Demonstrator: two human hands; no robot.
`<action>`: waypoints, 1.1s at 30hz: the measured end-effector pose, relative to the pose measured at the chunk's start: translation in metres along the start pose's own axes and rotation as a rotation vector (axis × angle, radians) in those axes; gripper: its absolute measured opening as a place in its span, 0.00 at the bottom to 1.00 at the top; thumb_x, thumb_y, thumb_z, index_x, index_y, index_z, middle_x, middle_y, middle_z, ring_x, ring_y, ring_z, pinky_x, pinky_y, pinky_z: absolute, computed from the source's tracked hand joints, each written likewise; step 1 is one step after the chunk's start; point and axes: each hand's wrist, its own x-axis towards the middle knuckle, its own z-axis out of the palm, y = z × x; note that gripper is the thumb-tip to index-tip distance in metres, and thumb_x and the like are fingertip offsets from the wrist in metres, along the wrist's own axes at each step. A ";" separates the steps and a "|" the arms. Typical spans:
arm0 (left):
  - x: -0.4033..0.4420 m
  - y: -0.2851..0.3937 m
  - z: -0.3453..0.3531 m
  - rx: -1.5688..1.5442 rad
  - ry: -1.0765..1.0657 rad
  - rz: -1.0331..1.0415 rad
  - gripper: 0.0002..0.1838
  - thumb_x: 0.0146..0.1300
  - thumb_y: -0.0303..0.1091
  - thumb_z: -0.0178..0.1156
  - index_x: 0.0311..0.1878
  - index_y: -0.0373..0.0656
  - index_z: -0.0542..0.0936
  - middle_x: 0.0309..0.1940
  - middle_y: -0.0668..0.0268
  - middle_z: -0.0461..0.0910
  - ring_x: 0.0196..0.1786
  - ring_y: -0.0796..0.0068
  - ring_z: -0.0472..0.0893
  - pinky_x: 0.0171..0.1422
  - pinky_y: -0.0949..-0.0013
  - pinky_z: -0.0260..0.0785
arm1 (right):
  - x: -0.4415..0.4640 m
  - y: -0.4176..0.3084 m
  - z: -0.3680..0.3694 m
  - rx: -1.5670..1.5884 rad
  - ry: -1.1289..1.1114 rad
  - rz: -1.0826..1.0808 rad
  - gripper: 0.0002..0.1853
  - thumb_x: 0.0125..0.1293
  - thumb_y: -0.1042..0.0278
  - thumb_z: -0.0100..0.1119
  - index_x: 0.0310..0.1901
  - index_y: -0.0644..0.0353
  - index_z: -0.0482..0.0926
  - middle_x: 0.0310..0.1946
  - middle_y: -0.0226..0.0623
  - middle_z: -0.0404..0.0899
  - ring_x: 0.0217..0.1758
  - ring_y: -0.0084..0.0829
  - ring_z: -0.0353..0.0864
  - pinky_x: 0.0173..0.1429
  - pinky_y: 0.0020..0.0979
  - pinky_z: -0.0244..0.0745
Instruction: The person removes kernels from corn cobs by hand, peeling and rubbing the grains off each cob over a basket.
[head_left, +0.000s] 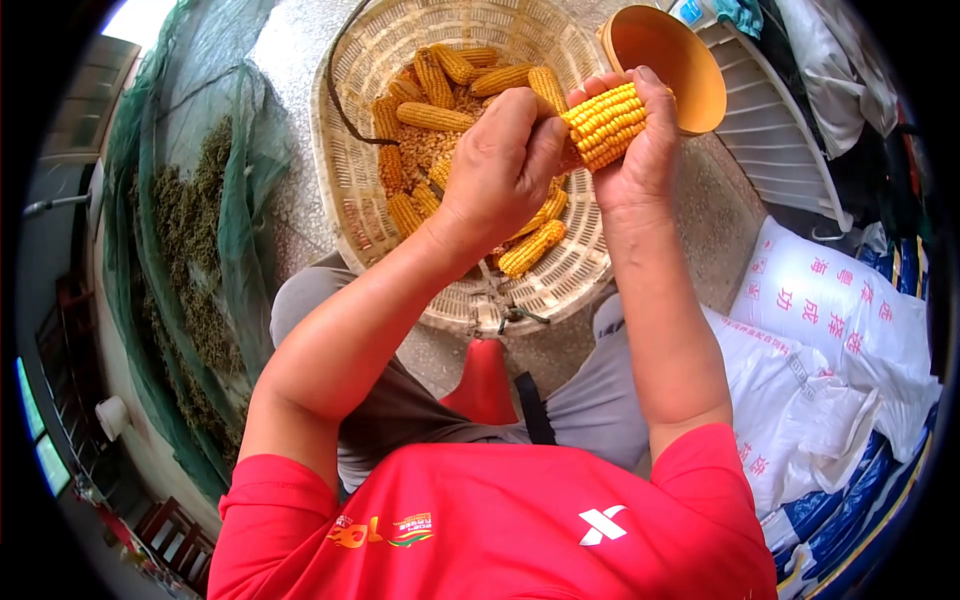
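Both of my hands are raised over a woven basket [345, 190]. An ear of corn [608, 125] with bright yellow kernels lies across my right hand [640, 155], its thumb on the near side and fingertips showing behind. My left hand [508, 155] is closed around the left end of the same ear, which shows a reddish strip beside the thumb; most of that end is hidden. Below, the basket holds several corn ears [435, 117] and a layer of loose kernels [425, 148].
An orange-brown bowl [680, 60] stands at the basket's right rim. Green netting [235, 150] with dried plants [195, 270] is on the left. White printed sacks [815, 310] lie at right. A red seat part [483, 380] shows between my legs.
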 end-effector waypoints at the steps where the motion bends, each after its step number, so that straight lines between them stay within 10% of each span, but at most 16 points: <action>1: 0.000 -0.001 0.000 -0.048 -0.006 -0.034 0.08 0.64 0.31 0.58 0.35 0.38 0.71 0.27 0.58 0.71 0.29 0.59 0.74 0.34 0.62 0.68 | 0.001 0.000 0.000 -0.039 -0.011 -0.012 0.13 0.63 0.57 0.58 0.37 0.60 0.74 0.28 0.39 0.79 0.33 0.36 0.82 0.44 0.37 0.81; 10: 0.005 -0.004 -0.004 -0.382 -0.058 -0.238 0.11 0.61 0.33 0.65 0.34 0.36 0.75 0.22 0.67 0.76 0.26 0.85 0.74 0.30 0.76 0.69 | -0.001 -0.001 0.005 -0.012 0.045 0.015 0.13 0.62 0.59 0.60 0.36 0.59 0.73 0.29 0.38 0.78 0.33 0.36 0.81 0.43 0.36 0.81; 20: -0.011 -0.022 -0.002 -0.160 -0.174 -0.125 0.08 0.65 0.31 0.61 0.38 0.38 0.73 0.27 0.68 0.79 0.32 0.82 0.80 0.34 0.77 0.72 | -0.002 0.014 -0.012 -0.073 0.005 0.004 0.14 0.61 0.56 0.61 0.35 0.58 0.75 0.28 0.39 0.78 0.28 0.32 0.79 0.35 0.31 0.77; 33: -0.108 0.028 -0.004 -0.553 -0.076 -0.503 0.13 0.65 0.40 0.63 0.43 0.41 0.75 0.27 0.72 0.77 0.25 0.87 0.71 0.27 0.80 0.65 | -0.112 0.004 -0.010 -0.211 -0.067 -0.301 0.11 0.61 0.69 0.58 0.42 0.60 0.69 0.28 0.38 0.76 0.31 0.30 0.78 0.42 0.29 0.74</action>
